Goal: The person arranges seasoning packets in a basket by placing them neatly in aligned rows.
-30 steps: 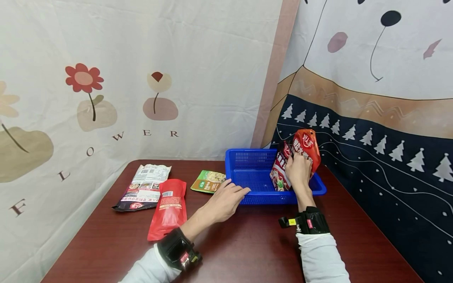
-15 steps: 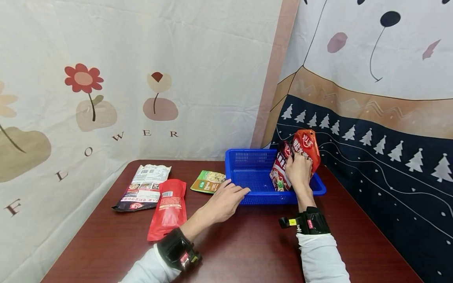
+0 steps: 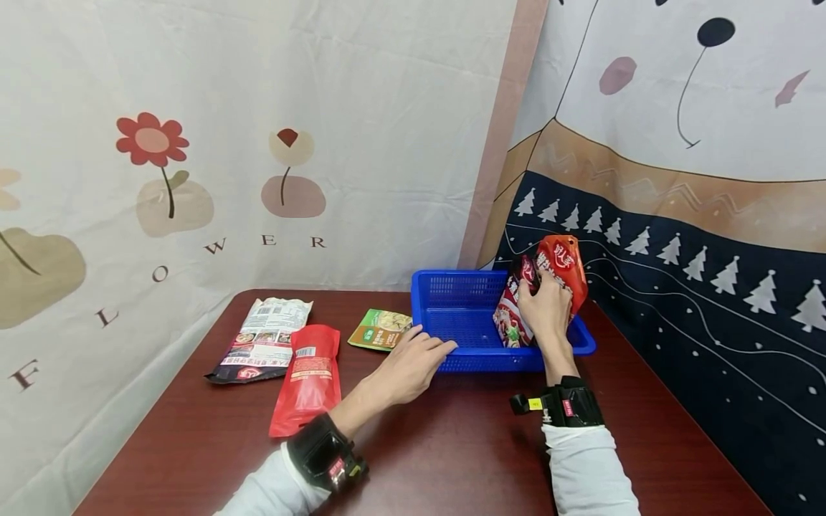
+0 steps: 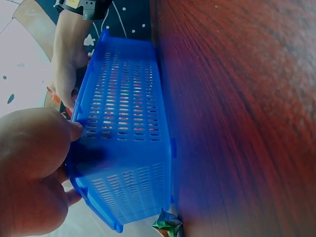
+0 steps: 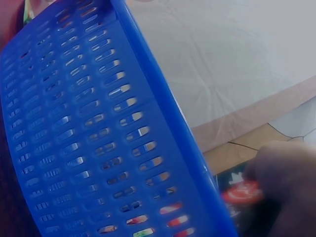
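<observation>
A blue plastic basket (image 3: 490, 362) stands at the table's back right. My left hand (image 3: 413, 365) holds its front left corner; in the left wrist view the thumb (image 4: 75, 131) is at the rim, the other fingers along the adjoining side. In the basket's right end a dark red food packet (image 3: 511, 315) stands upright, beside an orange-red packet (image 3: 564, 261) that rises above the rim. My right hand (image 3: 545, 304) reaches over the front rim, thumb and forefinger spread apart at the packets' upper part. It partly covers both packets.
Left of the basket lies a green and brown packet (image 3: 379, 331). Farther left a red packet (image 3: 312, 380) overlaps a white and black packet (image 3: 264, 340). The brown table (image 3: 452, 459) meets printed cloth hangings at its back and right.
My right thumb and fingers have loosened and spread apart at the top of the dark red packet, which stays upright in the basket. The left hand and the basket have not moved.
</observation>
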Demonstrator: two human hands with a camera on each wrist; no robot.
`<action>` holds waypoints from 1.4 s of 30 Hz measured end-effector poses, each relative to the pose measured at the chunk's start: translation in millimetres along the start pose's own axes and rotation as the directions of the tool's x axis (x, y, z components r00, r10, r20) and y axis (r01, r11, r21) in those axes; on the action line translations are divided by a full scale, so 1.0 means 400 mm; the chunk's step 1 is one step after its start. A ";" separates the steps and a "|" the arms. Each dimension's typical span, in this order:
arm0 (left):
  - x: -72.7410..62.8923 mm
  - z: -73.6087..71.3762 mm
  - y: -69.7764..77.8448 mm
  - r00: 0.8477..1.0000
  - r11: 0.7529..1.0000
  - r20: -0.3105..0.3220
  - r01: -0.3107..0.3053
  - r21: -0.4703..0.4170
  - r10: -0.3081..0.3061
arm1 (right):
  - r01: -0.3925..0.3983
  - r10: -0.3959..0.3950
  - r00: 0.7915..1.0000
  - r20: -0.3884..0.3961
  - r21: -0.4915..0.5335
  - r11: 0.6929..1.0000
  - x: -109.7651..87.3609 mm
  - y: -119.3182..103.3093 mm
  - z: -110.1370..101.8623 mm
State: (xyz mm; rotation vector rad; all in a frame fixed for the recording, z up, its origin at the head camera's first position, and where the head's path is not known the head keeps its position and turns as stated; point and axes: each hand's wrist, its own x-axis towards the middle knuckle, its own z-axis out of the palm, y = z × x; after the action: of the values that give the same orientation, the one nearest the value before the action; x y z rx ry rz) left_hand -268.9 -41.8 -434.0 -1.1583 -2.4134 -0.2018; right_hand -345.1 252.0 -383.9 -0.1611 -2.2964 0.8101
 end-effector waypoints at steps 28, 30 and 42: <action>0.001 -0.007 0.003 1.000 1.000 0.014 0.011 -0.005 -0.011 | 0.072 -0.054 0.990 0.129 -0.134 0.988 -0.010 0.007 0.003; 0.001 -0.008 0.003 1.000 1.000 0.017 0.014 -0.008 -0.014 | 0.072 -0.053 0.989 0.137 -0.136 0.988 -0.010 0.008 0.004; 0.000 -0.004 0.002 1.000 1.000 0.026 0.012 -0.009 -0.012 | -0.004 0.020 0.988 0.153 -0.103 0.995 -0.008 -0.009 -0.013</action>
State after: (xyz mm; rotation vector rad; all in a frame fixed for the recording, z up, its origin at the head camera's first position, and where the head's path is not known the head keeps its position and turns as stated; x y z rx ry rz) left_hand -267.8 -41.9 -432.7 -1.1577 -2.4443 -0.2025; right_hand -339.1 250.8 -380.8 -0.1640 -2.4861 0.7331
